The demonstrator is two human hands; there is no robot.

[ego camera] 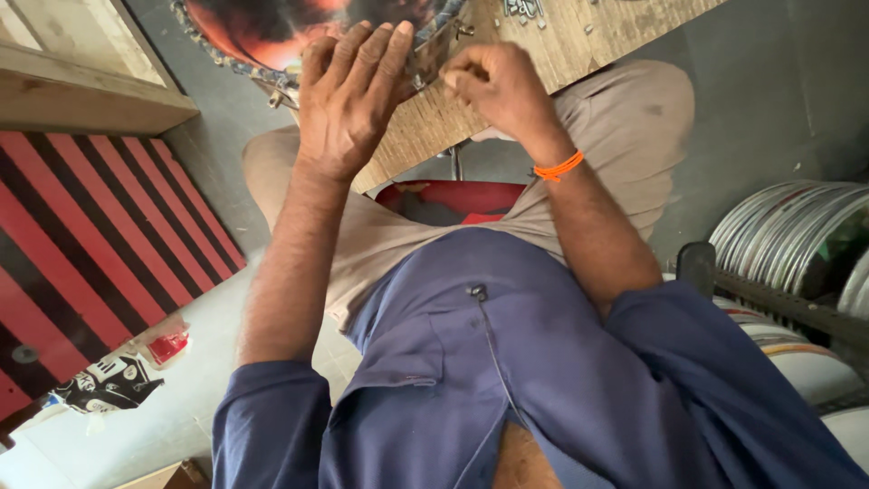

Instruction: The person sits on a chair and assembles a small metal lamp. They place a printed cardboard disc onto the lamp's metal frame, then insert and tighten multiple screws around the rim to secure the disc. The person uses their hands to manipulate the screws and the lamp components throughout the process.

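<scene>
I look down over my chest at both hands working at the near edge of the wooden table (625, 27). My left hand (348, 86) lies flat, fingers spread and pressing on the rim of a round, dark-red plate (262, 32) with a beaded metal edge; that grip is wide and holds nothing, it only steadies the plate. My right hand (498, 86), with an orange band (558, 167) at the wrist, is curled tight, fingertips pinched together just beside the plate's rim; I judge it holds some small piece, but I cannot tell what. Small metal bits (525, 9) lie loose further up the table. Beading already runs along the rim that shows, so the edge work looks well advanced, though the rest of the plate is out of view. Stacked discs (797, 235) stand at my right.
</scene>
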